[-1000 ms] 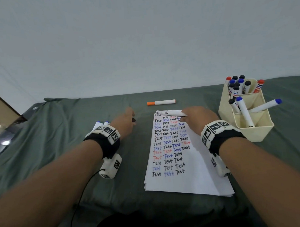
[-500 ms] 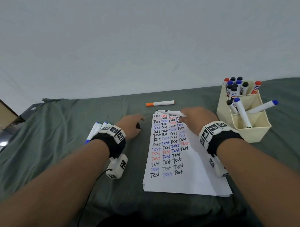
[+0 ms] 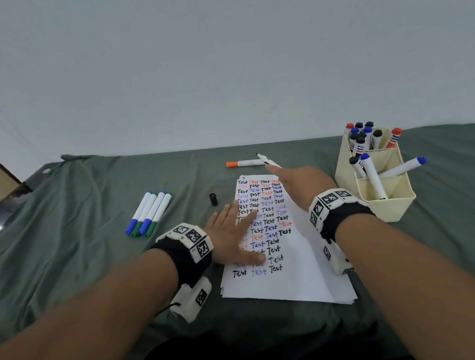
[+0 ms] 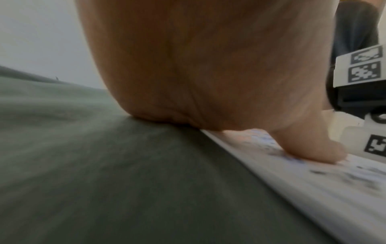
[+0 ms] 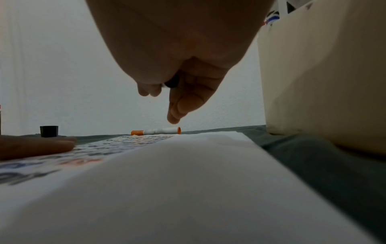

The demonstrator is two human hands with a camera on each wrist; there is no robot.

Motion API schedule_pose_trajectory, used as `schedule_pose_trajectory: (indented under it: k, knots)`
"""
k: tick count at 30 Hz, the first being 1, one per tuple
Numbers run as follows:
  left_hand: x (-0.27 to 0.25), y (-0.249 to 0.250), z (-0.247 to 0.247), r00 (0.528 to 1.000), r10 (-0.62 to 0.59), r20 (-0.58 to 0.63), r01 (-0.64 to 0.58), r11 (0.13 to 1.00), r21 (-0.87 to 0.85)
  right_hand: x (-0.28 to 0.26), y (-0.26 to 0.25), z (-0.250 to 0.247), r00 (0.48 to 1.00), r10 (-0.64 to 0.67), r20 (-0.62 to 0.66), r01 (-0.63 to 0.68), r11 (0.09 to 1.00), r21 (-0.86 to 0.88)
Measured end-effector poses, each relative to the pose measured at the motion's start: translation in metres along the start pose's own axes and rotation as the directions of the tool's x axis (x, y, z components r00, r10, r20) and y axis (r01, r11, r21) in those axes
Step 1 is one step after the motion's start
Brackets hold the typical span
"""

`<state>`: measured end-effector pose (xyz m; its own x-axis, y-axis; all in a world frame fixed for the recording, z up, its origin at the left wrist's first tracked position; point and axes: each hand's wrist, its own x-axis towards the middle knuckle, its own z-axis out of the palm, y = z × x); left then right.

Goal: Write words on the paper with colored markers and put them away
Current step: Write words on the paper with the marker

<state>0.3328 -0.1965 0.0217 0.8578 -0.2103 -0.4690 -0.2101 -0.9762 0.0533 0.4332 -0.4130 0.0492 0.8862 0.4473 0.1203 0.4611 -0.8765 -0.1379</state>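
A person's left hand [image 3: 230, 234] lies flat, fingers spread and released, pressing the left side of the paper [image 3: 295, 258] near the front edge of the cloth-covered surface [image 3: 71, 239]. The right hand [image 3: 301, 183] clasps an uncapped black marker [image 3: 266, 160] above the sheet's far end, its tip pointing away. Its black cap [image 3: 213, 199] stands just left of the paper; an orange marker [image 3: 244, 163] lies beyond. Four markers [image 3: 148, 214] rest toward the left, and a cream holder [image 3: 385, 199] of markers sits at right.
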Motion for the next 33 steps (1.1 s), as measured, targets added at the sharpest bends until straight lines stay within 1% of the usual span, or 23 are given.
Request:
schedule_pose_trajectory:
  k: [3, 5, 8, 10, 11, 12, 13, 14, 15, 16, 17, 19, 20, 21, 22, 24, 25, 27, 29, 33]
  knots:
    - [0.002, 0.001, 0.004, 1.000, -0.011, 0.013, 0.011, 1.000, -0.003, -0.001, -0.001, -0.001, 1.000, -0.011, 0.009, 0.011, 1.000, 0.002]
    - [0.003, 0.001, 0.006, 1.000, -0.012, 0.000, 0.012, 1.000, -0.001, -0.005, -0.002, -0.004, 1.000, -0.013, -0.008, 0.014, 0.997, 0.072]
    - [0.004, -0.001, 0.006, 1.000, -0.018, 0.000, 0.018, 1.000, 0.006, -0.012, -0.003, -0.012, 0.999, -0.051, -0.012, 0.052, 0.979, 0.199]
    - [0.004, -0.001, 0.005, 1.000, -0.022, 0.006, 0.022, 1.000, 0.003, -0.017, -0.003, -0.016, 0.998, -0.042, -0.047, 0.052, 0.968, 0.247]
    - [0.005, -0.001, 0.005, 1.000, -0.024, 0.008, 0.024, 1.000, -0.002, -0.020, -0.002, -0.018, 0.997, -0.016, -0.073, 0.039, 0.945, 0.324]
    - [0.004, -0.001, 0.005, 1.000, -0.026, 0.009, 0.026, 1.000, -0.007, -0.024, -0.002, -0.019, 0.995, 0.016, -0.100, 0.031, 0.887, 0.460]
    - [0.004, -0.001, 0.005, 1.000, -0.028, 0.009, 0.028, 1.000, -0.008, -0.030, -0.002, -0.020, 0.990, 0.054, -0.129, 0.038, 0.783, 0.621]
    - [0.004, -0.001, 0.005, 0.999, -0.030, 0.010, 0.031, 1.000, -0.007, -0.037, -0.003, -0.021, 0.981, 0.102, -0.163, 0.057, 0.653, 0.755]
    - [0.004, -0.001, 0.005, 0.999, -0.033, 0.013, 0.033, 0.999, -0.007, -0.043, -0.003, -0.020, 0.969, 0.167, -0.184, 0.071, 0.523, 0.849]
    - [0.003, -0.001, 0.004, 0.999, -0.035, 0.014, 0.035, 0.999, -0.006, -0.050, -0.004, -0.018, 0.955, 0.238, -0.175, 0.070, 0.393, 0.917]
    - [0.003, 0.000, 0.004, 0.999, -0.037, 0.014, 0.037, 0.999, -0.007, -0.054, -0.004, -0.015, 0.943, 0.306, -0.130, 0.052, 0.250, 0.967]
    - [0.002, 0.000, 0.003, 0.999, -0.043, 0.015, 0.043, 0.999, -0.007, -0.062, -0.004, -0.004, 0.920, 0.391, 0.029, -0.002, -0.071, 0.997]
    - [0.002, 0.000, 0.003, 0.999, -0.045, 0.015, 0.046, 0.999, -0.008, -0.065, -0.003, 0.002, 0.907, 0.409, 0.101, -0.019, -0.201, 0.979]
    - [0.002, 0.001, 0.003, 0.999, -0.047, 0.014, 0.047, 0.999, -0.012, -0.069, -0.003, 0.009, 0.896, 0.417, 0.153, -0.032, -0.284, 0.958]
    - [0.002, 0.001, 0.004, 0.999, -0.049, 0.012, 0.050, 0.999, -0.016, -0.073, -0.003, 0.015, 0.891, 0.415, 0.181, -0.043, -0.321, 0.946]
    - [0.002, 0.001, 0.004, 0.998, -0.054, 0.011, 0.055, 0.998, -0.023, -0.080, -0.002, 0.026, 0.907, 0.383, 0.174, -0.040, -0.332, 0.942]
    - [0.002, 0.001, 0.005, 0.998, -0.057, 0.011, 0.057, 0.998, -0.027, -0.082, 0.000, 0.030, 0.917, 0.367, 0.155, -0.036, -0.312, 0.949]
    - [0.002, 0.001, 0.005, 0.998, -0.060, 0.013, 0.060, 0.998, -0.031, -0.083, 0.002, 0.035, 0.931, 0.342, 0.127, -0.045, -0.237, 0.971]
    - [0.002, 0.002, 0.004, 0.998, -0.059, 0.017, 0.059, 0.998, -0.033, -0.084, 0.003, 0.037, 0.935, 0.331, 0.124, -0.072, -0.166, 0.983]
    - [0.002, 0.002, 0.004, 0.998, -0.057, 0.025, 0.058, 0.998, -0.037, -0.084, 0.003, 0.038, 0.939, 0.320, 0.124, -0.098, -0.097, 0.990]
